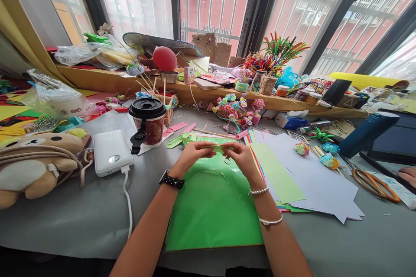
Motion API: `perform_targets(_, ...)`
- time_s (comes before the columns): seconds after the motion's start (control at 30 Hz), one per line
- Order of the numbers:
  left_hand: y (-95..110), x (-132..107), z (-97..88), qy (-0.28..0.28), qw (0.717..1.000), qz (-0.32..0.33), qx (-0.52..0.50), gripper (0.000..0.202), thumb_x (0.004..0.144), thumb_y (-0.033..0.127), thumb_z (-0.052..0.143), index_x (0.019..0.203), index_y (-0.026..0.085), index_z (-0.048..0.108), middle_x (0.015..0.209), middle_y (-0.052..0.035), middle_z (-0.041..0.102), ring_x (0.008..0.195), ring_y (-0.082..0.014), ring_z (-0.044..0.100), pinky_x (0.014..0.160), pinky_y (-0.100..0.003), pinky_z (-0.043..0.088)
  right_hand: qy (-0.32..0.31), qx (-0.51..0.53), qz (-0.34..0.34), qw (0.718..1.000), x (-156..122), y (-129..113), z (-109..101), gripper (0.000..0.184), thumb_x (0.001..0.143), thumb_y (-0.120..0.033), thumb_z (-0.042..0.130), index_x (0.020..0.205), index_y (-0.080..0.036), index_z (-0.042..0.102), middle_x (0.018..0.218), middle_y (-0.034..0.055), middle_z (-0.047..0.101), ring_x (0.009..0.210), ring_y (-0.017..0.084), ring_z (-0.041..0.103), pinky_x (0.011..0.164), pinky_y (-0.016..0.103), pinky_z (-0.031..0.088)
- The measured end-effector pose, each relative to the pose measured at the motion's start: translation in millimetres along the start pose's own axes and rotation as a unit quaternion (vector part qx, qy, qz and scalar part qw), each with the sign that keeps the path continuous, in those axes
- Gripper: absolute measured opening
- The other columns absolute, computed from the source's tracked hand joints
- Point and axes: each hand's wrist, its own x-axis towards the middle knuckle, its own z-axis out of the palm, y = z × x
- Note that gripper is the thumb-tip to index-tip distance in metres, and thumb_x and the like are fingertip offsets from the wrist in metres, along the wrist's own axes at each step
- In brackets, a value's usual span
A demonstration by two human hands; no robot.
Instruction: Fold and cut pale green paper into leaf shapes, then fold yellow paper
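Between my two hands a small light green folded paper strip is stretched level. My left hand pinches its left end, and my right hand pinches the other end; fingers hide part of it. Both hands are above a large shiny green sheet lying flat on the grey table. Just beyond my left hand are folded light green paper pieces. A thin pale scrap rests on the sheet under my hands.
Left of my hands stand a lidded coffee cup and a white power bank with its cable. White paper sheets and a light green strip lie right, near scissors. Paper flowers sit behind. Another person's hand shows far right.
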Motion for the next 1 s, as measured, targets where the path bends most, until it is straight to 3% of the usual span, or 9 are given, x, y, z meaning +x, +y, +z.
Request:
perform_targets(0.23,1.9,-1.5,1.9,0.018,1.000,-0.007,0.019,0.028,0.056,0.036,0.070,0.073,0.013,0.068,0.074,-0.0063,0.067,0.069,-0.0167,0.061,0.070,-0.029,0.048,-0.002,-0.017,0.004,1.000,-0.6,1.9,-0.9,0.015,0.066,-0.025,0.061,0.077,-0.018,0.067,0.064,0.0021,0.064,0.058,0.013,0.060,0.049,0.022,0.045)
perform_targets(0.33,1.3,-0.9,2.0,0.022,0.999,0.008,0.035,0.027,0.054,0.032,0.072,0.074,0.014,0.068,0.074,-0.0053,0.067,0.069,-0.0156,0.061,0.069,-0.027,0.047,-0.015,-0.029,0.009,0.999,-1.0,1.6,-0.6,0.017,0.065,-0.025,0.062,0.080,-0.017,0.066,0.073,0.0036,0.066,0.059,0.013,0.060,0.051,0.023,0.046)
perform_targets(0.57,-3.1,2.7,-0.6,0.051,0.994,0.058,0.077,0.028,0.055,0.029,0.071,0.079,0.015,0.067,0.076,-0.0046,0.065,0.065,-0.0146,0.060,0.063,-0.027,0.047,-0.029,-0.047,0.029,0.998,-1.8,-2.2,3.5,0.028,0.065,-0.036,0.062,0.082,-0.014,0.064,0.075,0.0059,0.065,0.058,0.013,0.059,0.052,0.025,0.049)
perform_targets(0.7,-3.9,3.3,0.0,0.051,0.994,0.056,0.075,0.033,0.054,0.028,0.072,0.082,0.014,0.065,0.070,-0.0038,0.065,0.066,-0.0156,0.060,0.061,-0.027,0.047,-0.005,-0.034,0.047,0.998,-1.0,-0.2,3.5,0.027,0.063,-0.036,0.064,0.077,-0.013,0.063,0.071,0.0052,0.064,0.055,0.013,0.059,0.052,0.025,0.049)
perform_targets(1.0,-3.3,2.3,2.0,0.066,0.997,0.026,0.010,0.028,0.051,0.031,0.074,0.071,0.014,0.064,0.065,-0.0014,0.064,0.062,-0.0145,0.062,0.063,-0.026,0.048,0.035,0.010,0.093,0.995,1.3,4.7,0.5,0.023,0.058,-0.032,0.068,0.070,-0.013,0.063,0.061,0.0023,0.063,0.050,0.011,0.057,0.050,0.024,0.046)
